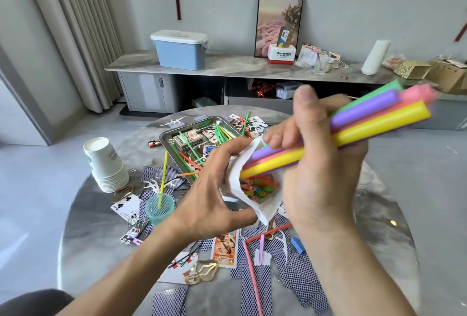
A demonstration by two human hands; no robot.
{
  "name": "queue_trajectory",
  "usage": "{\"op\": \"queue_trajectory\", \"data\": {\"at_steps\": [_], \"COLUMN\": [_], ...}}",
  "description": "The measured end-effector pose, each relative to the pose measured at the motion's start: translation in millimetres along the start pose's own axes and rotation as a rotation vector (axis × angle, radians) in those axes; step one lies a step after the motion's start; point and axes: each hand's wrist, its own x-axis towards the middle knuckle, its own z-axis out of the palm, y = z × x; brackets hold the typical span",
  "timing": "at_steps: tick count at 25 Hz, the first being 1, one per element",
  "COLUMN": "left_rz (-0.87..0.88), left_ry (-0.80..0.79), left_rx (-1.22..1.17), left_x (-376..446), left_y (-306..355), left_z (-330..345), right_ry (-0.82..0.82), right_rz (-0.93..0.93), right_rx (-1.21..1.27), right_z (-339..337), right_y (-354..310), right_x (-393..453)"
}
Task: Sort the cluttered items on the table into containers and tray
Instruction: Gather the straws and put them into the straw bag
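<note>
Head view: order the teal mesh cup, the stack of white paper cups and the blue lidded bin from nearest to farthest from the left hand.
1. Teal mesh cup, just left of the left hand.
2. Stack of white paper cups, farther left on the table.
3. Blue lidded bin, on the sideboard by the wall.

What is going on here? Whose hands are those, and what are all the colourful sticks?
The camera sits on a person's head and looks down, so you see their own two hands. The right hand holds a bundle of fat straws and has their ends in a white bag that the left hand holds open. More straws are already inside. Below is a round table with playing cards, thin straws, hair clips, a stack of paper cups, a small green cup and a metal tray holding a card box. The person is tidying up.
</note>
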Motion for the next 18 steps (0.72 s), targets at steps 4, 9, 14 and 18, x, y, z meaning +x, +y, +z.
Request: {"op": "queue_trajectory", "data": {"at_steps": [4,9,14,18], "left_rz": [0.044,0.017,0.016,0.073], "left_ry": [0.081,0.110,0.124,0.080], "left_rx": [0.024,0.008,-0.009,0.129], "left_x": [4,6,6,4], "left_y": [-3,-9,-11,-14], "left_z": [0,-2,-2,-2], "right_ry": [-0.328,-0.641,-0.567,-0.493], "right_rz": [-0.100,0.381,0.363,0.405], "right_rx": [-0.372,-0.653,-0.445,-0.864], "right_z": [-20,-51,-49,-57], "right_y": [22,22,26,50], "right_x": [-2,5,11,-9]}}
